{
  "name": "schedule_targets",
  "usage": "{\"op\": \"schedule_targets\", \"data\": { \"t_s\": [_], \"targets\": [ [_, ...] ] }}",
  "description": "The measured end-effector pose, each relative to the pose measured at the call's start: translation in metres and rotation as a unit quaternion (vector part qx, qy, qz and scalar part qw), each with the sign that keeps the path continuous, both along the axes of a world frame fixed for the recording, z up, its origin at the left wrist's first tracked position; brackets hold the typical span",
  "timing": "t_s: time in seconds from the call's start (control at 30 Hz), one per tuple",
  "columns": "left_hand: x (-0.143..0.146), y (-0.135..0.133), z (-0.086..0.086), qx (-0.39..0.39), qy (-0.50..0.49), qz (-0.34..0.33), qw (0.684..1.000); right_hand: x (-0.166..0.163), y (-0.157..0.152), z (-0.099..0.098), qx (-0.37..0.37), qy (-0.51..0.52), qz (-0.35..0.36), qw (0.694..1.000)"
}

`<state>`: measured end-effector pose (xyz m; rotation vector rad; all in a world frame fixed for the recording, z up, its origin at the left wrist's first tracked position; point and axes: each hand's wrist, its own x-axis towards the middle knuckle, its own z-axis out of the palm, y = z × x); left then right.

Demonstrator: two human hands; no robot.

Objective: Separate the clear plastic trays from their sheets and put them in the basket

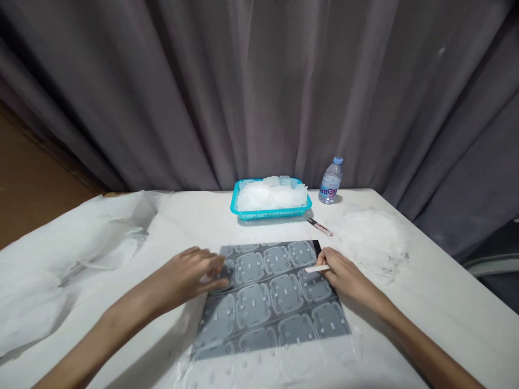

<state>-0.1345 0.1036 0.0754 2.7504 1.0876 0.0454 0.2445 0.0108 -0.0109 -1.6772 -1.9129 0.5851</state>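
Observation:
A clear plastic sheet (pixel 251 305) with rows of moulded rounded-square shapes lies over a dark rectangular board, and its lower part runs past the board's near edge. Over the board's left edge, my left hand (pixel 203 270) has its fingers bent but apart, with nothing visible in them. My right hand (pixel 336 270) is at the upper right of the sheet, its fingers closed round a thin white flat stick (pixel 317 268). The stick points left, above one of the moulded shapes. Whether its tip touches the plastic, I cannot tell.
A turquoise basket (pixel 272 214) full of whitish translucent pieces stands at the back, beside a water bottle (pixel 331 181). Small red-handled nippers (pixel 320 226) lie before them. Crumpled translucent plastic bags (pixel 89 237) cover the left side; another thin plastic pile (pixel 373 240) lies right.

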Motion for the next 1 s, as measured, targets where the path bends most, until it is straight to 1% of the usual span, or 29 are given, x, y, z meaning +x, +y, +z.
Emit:
{"op": "schedule_targets", "data": {
  "t_s": [0.07, 0.13, 0.2, 0.23, 0.33, 0.4, 0.53, 0.6, 0.7, 0.77, 0.83, 0.93, 1.0],
  "targets": [
    [0.036, -0.001, 0.014, 0.035, -0.032, -0.042, 0.998, -0.002, 0.002, 0.004, 0.002, 0.038, 0.021, 0.999],
    [0.071, -0.002, 0.018, 0.024, -0.073, -0.100, 0.992, -0.007, 0.005, 0.009, -0.001, 0.109, 0.036, 0.993],
    [0.102, 0.003, 0.014, 0.002, -0.123, -0.134, 0.983, -0.013, 0.006, 0.013, -0.002, 0.191, 0.039, 0.981],
    [0.116, 0.007, 0.009, -0.021, -0.143, -0.157, 0.977, -0.017, 0.007, 0.014, 0.001, 0.223, 0.036, 0.974],
    [0.143, 0.022, -0.003, -0.082, -0.170, -0.246, 0.951, -0.026, 0.006, 0.016, 0.025, 0.287, 0.041, 0.957],
    [0.150, 0.030, -0.006, -0.119, -0.167, -0.275, 0.939, -0.030, 0.005, 0.017, 0.029, 0.316, 0.059, 0.947],
    [0.144, 0.030, -0.002, -0.187, -0.151, -0.250, 0.938, -0.031, 0.002, 0.022, 0.007, 0.350, 0.079, 0.933],
    [0.139, 0.026, 0.002, -0.199, -0.157, -0.240, 0.937, -0.031, 0.001, 0.026, -0.006, 0.354, 0.078, 0.932],
    [0.135, 0.020, 0.006, -0.190, -0.165, -0.240, 0.938, -0.035, -0.002, 0.030, -0.023, 0.338, 0.075, 0.938],
    [0.135, 0.017, 0.007, -0.179, -0.159, -0.244, 0.940, -0.038, -0.004, 0.031, -0.018, 0.299, 0.068, 0.951],
    [0.137, 0.015, 0.007, -0.165, -0.155, -0.248, 0.942, -0.039, -0.007, 0.031, 0.003, 0.241, 0.062, 0.969],
    [0.140, 0.010, 0.004, -0.146, -0.159, -0.241, 0.946, -0.037, -0.006, 0.029, 0.071, 0.131, 0.075, 0.986],
    [0.140, 0.008, 0.002, -0.152, -0.169, -0.234, 0.945, -0.033, -0.002, 0.026, 0.125, 0.060, 0.065, 0.988]
  ]
}}
